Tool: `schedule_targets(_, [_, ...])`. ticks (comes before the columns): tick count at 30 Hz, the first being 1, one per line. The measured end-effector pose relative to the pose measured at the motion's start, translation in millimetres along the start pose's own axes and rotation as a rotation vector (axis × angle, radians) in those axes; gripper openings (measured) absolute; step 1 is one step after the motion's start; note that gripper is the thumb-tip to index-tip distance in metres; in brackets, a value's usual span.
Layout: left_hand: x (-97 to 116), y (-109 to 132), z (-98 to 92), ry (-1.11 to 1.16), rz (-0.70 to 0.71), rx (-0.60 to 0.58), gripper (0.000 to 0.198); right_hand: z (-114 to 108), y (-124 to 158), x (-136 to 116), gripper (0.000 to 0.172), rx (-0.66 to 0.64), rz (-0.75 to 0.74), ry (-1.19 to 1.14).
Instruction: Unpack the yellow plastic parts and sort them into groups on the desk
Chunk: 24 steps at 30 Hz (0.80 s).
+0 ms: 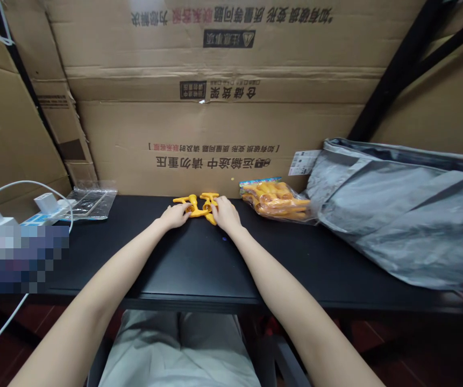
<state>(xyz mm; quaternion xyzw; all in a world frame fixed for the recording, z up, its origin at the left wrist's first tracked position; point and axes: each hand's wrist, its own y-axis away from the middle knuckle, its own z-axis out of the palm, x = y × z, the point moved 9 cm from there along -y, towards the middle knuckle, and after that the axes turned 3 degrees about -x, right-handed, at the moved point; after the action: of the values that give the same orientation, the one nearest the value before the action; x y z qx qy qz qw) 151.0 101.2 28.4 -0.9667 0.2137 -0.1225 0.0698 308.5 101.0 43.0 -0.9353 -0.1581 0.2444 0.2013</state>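
Note:
Two yellow plastic pieces lie close together on the black tabletop, near the cardboard at the back. The left yellow piece has a round hollow cup and thin arms sticking out. My left hand grips it from the left, fingers curled at its edge. Beside it is the right yellow piece, also with a round opening and a flat bar on top. The fingers of my right hand close round its right side, covering part of it. The pieces appear to touch or nearly touch at their inner ends.
A clear bag of similar yellow pieces lies right of my right hand, against a large grey bag. At left are a flat plastic packet, a white charger and its cable. Printed cardboard walls the back.

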Motion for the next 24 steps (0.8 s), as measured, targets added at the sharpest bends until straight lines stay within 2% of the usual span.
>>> schedule_targets(2, [2.9,-2.4,2.1,-0.02,-0.052,-0.005,0.041,-9.2,1.8,10.7,0.024,0.028,0.125,-0.014])
schedule_targets(5, [2.1,-6.2,4.8,-0.016,-0.141,-0.018,0.04,-5.2,6.5,20.4,0.017,-0.112,0.293,-0.014])
schedule_targets(8, [0.4,-9.9,7.2,0.004,-0.218,-0.011,0.041,-3.9,11.3,18.2,0.026,-0.244,0.351,0.129])
schedule_targets(12, [1.9,-11.9,6.9,-0.008,-0.281,0.047,0.041,-9.4,13.7,19.9,0.032,-0.27,0.373,0.253])
schedule_targets(15, [8.5,-10.3,1.5,-0.015,-0.256,0.145,0.039,-8.7,13.3,34.3,0.036,-0.243,0.406,0.275])
schedule_targets(18, [19.3,-7.4,-3.3,-0.015,-0.157,0.216,0.041,4.5,11.7,53.1,0.043,-0.264,0.423,0.174])
schedule_targets(21, [28.1,-6.4,-3.7,-0.042,-0.061,0.21,0.052,18.2,6.2,64.0,0.048,-0.27,0.37,0.05])
schedule_targets(24, [24.3,-9.9,-1.5,-0.067,-0.087,0.174,0.05,16.9,-0.3,75.4,0.046,-0.164,0.376,-0.105])
